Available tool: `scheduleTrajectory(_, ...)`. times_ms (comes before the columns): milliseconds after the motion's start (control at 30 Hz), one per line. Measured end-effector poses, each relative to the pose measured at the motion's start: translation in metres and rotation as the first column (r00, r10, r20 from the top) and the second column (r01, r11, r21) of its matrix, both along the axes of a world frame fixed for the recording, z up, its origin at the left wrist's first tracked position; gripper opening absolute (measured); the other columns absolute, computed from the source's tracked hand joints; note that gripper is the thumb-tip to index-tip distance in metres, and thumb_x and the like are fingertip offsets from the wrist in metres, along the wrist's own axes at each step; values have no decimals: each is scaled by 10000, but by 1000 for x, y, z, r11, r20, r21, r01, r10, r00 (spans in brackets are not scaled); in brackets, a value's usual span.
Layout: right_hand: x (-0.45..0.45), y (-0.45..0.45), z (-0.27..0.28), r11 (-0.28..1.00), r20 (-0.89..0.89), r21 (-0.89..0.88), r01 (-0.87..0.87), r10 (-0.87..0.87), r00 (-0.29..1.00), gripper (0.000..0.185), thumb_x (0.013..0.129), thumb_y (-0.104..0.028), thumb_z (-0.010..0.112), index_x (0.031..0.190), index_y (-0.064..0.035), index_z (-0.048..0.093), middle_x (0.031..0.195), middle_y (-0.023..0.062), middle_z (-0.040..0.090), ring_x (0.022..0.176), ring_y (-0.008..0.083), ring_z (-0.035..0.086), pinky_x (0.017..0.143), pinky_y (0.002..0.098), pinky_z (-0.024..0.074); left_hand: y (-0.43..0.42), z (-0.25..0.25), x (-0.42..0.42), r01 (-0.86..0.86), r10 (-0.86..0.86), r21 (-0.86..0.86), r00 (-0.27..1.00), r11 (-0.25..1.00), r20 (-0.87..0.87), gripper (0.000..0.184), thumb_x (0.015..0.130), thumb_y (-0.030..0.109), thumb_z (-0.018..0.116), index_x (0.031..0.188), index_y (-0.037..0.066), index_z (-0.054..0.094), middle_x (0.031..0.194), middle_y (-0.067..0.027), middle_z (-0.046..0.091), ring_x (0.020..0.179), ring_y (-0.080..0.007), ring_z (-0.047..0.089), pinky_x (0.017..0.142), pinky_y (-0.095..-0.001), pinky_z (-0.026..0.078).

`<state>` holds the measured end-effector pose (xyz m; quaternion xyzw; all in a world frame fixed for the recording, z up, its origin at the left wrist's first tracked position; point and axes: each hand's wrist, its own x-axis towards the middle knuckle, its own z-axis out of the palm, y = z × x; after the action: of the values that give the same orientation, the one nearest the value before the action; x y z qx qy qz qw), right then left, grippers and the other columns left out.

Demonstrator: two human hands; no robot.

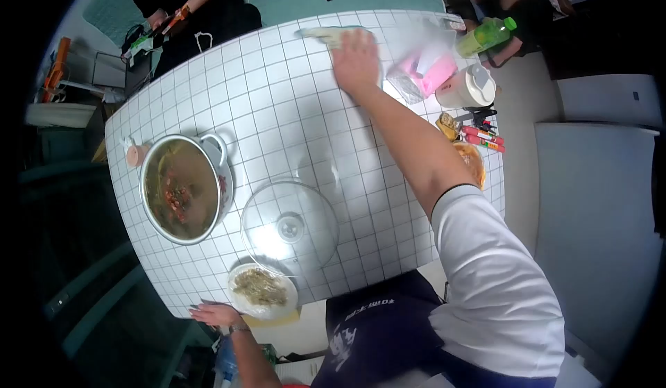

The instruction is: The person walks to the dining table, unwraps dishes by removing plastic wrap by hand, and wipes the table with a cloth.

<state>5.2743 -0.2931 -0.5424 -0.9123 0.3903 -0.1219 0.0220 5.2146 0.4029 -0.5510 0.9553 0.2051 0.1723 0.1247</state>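
My right hand [356, 58] reaches across to the far side of the white tiled-pattern table [277, 124]. It presses down on a pale cloth [320, 35], which shows beyond its fingers; part of the cloth is hidden under the hand. My left hand [215, 314] rests at the near left edge of the table with its fingers stretched out and nothing in it. Beside it sits a white plate [286, 307] of shredded food. A clear glass lid [316, 211] partly overlaps that plate. Farther left stands a large pot [225, 183] of brown broth with red bits.
Along the right side are a pink plastic package [438, 74], a white lidded cup [458, 91], a green-capped bottle [482, 39], red-wrapped sticks [483, 139] and orange-brown food [472, 162]. A small pinkish cup [136, 155] stands by the pot. Another person [201, 13] sits beyond the table.
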Motion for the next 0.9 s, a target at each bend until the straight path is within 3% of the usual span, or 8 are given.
scheduleTrajectory(33,-3,-6,-2,1000,7,-9,1,-1,1000,601,980,-431,393,1475,-92,361,1568,188,229,1457,384,155,1187,487,96,2,-2,0,1,-1,-9,1000,1000,7,587,1042,406,301,1440,-21,363,1481,-292,331,1375,-427,304,1119,-486,265)
scheduleTrajectory(100,-10,-18,-5,955,107,74,286,-293,950,607,981,-391,392,1461,-22,349,1565,203,226,1457,400,138,1189,478,88,8,-9,1,3,-4,48,1000,999,25,563,1047,372,309,1426,-38,377,1470,-296,345,1370,-428,310,1121,-478,263)
scheduleTrajectory(300,14,-79,7,891,132,156,426,-447,885,626,972,-391,398,1460,-4,332,1556,237,220,1454,429,118,1186,477,83,8,-9,1,34,-35,34,998,999,42,539,1050,331,314,1430,-47,367,1468,-290,352,1370,-425,309,1129,-474,249)
scheduleTrajectory(467,23,-116,-5,958,-20,91,272,-271,962,634,989,-437,314,1453,-7,354,1533,239,276,1430,426,209,1183,475,122,7,1,1,65,-64,46,998,997,-23,549,1052,331,301,1440,-55,339,1488,-275,332,1386,-413,290,1145,-469,229)
scheduleTrajectory(667,25,3,1,952,125,-34,-303,305,944,560,933,-299,494,1344,72,409,1430,253,386,1312,446,363,1089,497,313,7,-1,0,98,-99,61,995,993,8,543,1052,318,310,1432,-69,343,1481,-277,341,1388,-413,283,1150,-471,224)
scheduleTrajectory(767,-10,42,6,886,134,-7,-463,460,878,572,927,-288,515,1390,25,397,1452,250,372,1332,447,350,1111,509,283,9,-6,2,63,-63,55,998,996,-6,533,1052,308,320,1430,-66,349,1479,-278,343,1383,-417,288,1148,-476,225)
scheduleTrajectory(833,-21,12,-1,960,174,81,-268,252,952,603,932,-319,532,1418,7,387,1497,247,328,1380,470,280,1135,509,248,17,-11,-1,110,-110,46,994,993,9,526,1051,304,323,1432,-58,351,1481,-277,339,1382,-425,285,1145,-482,226)
scheduleTrajectory(900,-7,-38,-15,991,67,-136,3,6,998,586,964,-368,457,1425,-11,398,1508,250,313,1385,476,266,1143,516,226,14,-8,-1,98,-97,64,995,993,-18,522,1051,300,327,1435,-53,351,1484,-276,335,1382,-428,281,1146,-484,222)
